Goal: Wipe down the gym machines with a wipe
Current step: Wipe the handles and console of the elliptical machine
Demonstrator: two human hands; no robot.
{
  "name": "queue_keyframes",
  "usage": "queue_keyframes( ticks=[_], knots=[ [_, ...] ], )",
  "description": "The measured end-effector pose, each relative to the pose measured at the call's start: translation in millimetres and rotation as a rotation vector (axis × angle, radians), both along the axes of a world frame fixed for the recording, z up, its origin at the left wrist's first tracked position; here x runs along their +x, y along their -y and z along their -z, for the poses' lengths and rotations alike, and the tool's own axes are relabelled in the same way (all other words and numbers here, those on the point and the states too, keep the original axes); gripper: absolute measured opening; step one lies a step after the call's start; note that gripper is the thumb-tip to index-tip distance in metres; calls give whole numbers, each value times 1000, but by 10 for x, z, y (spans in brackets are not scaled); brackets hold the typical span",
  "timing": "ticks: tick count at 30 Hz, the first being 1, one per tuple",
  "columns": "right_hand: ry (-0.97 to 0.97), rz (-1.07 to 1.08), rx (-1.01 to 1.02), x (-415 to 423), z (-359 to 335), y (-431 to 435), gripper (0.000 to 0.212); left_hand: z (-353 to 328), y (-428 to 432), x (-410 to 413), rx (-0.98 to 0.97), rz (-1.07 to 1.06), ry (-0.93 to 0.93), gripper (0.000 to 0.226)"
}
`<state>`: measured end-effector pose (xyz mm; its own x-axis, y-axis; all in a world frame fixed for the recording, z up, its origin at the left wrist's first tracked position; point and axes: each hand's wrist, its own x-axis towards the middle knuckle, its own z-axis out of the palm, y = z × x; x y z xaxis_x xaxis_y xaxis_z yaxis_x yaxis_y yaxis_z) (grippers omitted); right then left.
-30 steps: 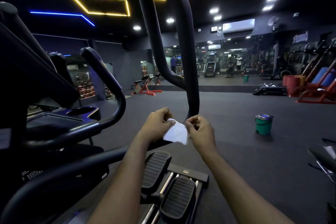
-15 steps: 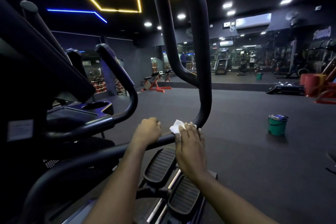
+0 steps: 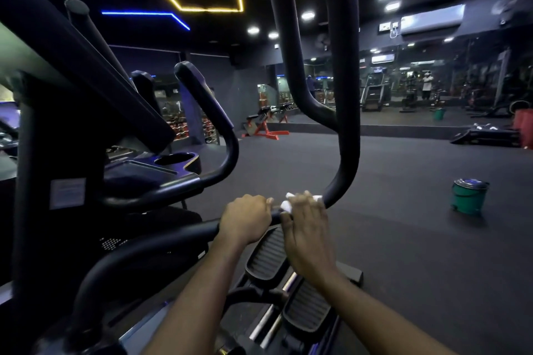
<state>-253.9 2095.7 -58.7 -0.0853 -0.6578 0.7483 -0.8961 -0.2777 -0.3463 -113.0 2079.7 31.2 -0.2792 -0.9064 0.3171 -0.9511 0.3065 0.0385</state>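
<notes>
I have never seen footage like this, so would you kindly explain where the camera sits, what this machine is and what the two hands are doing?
There is only one view: a wide-angle camera worn on the person's head, looking forward and down, so the arms reaching in from the bottom are the wearer's own. No robot is involved. The left hand grips a black bar of a gym machine whose ribbed pedals show below. The right hand holds a white wipe against that bar, with its fingers laid over it. On the dark floor to the right stands a green bucket.
</notes>
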Motion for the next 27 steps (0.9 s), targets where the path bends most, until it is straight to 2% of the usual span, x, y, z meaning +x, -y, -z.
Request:
queue_keyframes(
  ticks=[2, 3, 5, 8, 10, 12, 14, 16, 18, 20, 23, 25, 27],
  knots=[
    [34, 157, 18, -160, -89, 90, 48, -5, -19, 57, 17, -37, -15, 52],
    [65, 168, 30, -148, -134, 111, 44, -14, -26, 99, 23, -68, -11, 55],
    [76, 28, -10, 38, -168, 81, 36, -32, -38, 219, 30, -143, -3, 60],
    [-80, -173, -50, 16, -112, 58, 45, -18, -83, 332, -7, -192, 10, 61],
    [-83, -92, -13, -202, -155, 154, 48, 19, -125, 340, -74, -180, 41, 63],
    [11, 31, 24, -237, -228, 216, 46, 65, -120, 344, -140, -163, 65, 65],
    [94, 45, 16, 32, -236, 176, 43, 91, -92, 371, -158, -139, 75, 63],
    [20, -89, -44, 291, -122, 79, 39, 96, -72, 410, -138, -121, 41, 59],
    [-71, -218, -104, 238, -32, 41, 39, 61, -96, 457, -100, -142, -76, 51],
    [-56, -156, -168, 29, -9, 117, 35, 57, -171, 545, -124, -190, -124, 45],
    [134, 49, -140, 36, -69, 175, 35, 52, -317, 653, -172, -241, -114, 45],
    [172, 28, -129, 388, -109, 126, 32, 50, -365, 692, -170, -228, -137, 42],
    [64, -74, -165, 799, -108, -27, 29, 48, -428, 832, -170, -211, -172, 40]
  ],
)
